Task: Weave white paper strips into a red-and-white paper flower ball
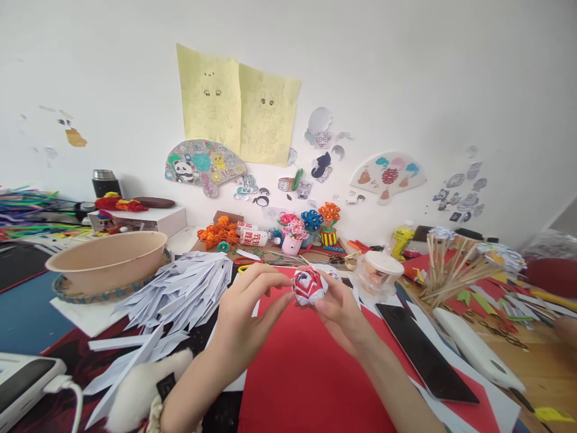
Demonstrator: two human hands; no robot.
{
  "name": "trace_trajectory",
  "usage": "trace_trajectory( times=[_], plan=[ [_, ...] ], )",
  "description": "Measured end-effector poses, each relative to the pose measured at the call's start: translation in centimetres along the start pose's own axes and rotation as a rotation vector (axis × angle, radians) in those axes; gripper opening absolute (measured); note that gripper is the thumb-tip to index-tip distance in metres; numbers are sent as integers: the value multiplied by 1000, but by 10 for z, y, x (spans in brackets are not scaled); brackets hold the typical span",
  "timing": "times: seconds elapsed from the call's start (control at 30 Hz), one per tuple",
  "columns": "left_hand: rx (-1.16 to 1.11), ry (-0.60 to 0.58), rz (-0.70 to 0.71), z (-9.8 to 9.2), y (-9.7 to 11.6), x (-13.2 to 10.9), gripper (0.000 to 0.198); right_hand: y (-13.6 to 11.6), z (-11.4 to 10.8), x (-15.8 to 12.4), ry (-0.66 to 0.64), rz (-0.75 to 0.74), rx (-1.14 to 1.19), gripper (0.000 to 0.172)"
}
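A red and white folded-paper flower (309,285), rounded like a ball, is held up in front of me between both hands. My right hand (342,310) grips it from the right, thumb at its lower edge and fingers behind, partly hidden. From the left, my left hand (255,307) closes thumb and fingers at the flower's left side. Beneath the hands lies a large red sheet (311,373). To the left is a heap of folded white paper strips (180,288).
A beige basin (108,258) stands at the left. On the right lie a black phone (426,352), a long white device (478,349) and a bundle of wooden sticks (451,264). Behind the hands are a lidded plastic tub (381,270) and small craft flower pots (293,242) by the wall.
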State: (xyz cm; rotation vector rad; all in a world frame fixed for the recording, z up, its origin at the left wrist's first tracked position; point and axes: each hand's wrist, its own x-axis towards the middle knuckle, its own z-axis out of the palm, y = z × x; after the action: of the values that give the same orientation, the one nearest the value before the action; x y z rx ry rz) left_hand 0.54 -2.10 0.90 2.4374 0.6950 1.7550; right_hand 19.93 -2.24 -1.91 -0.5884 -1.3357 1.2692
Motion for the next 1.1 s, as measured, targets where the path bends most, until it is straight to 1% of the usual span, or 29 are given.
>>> trace_trajectory(
  times=[0.13, 0.4, 0.47, 0.6, 0.7, 0.8, 0.87, 1.1],
  plan=[
    [48, -66, 33, 0, -2, -1, 12, -1, 3, 0, 13, 23, 4, 50],
    [181, -132, 125, -4, -7, 1, 9, -4, 6, -1, 19, 44, 40, 46],
    [216, -121, 164, -3, -7, 2, 10, -4, 6, -1, 16, 45, 51, 44],
    [345, -45, 256, 1, -5, 1, 14, -2, 8, 0, 17, 41, 100, 43],
    [420, -22, 319, 3, -5, 0, 14, 0, 9, 0, 3, 46, 121, 40],
    [409, 1, 363, 2, -6, -1, 12, 2, 8, 0, 25, 40, 139, 42],
    [394, 19, 383, 1, -7, -2, 14, 2, 7, 0, 42, 32, 147, 44],
    [320, 25, 383, 1, -8, -7, 18, 0, 8, 0, 47, 2, 135, 45]
  ],
)
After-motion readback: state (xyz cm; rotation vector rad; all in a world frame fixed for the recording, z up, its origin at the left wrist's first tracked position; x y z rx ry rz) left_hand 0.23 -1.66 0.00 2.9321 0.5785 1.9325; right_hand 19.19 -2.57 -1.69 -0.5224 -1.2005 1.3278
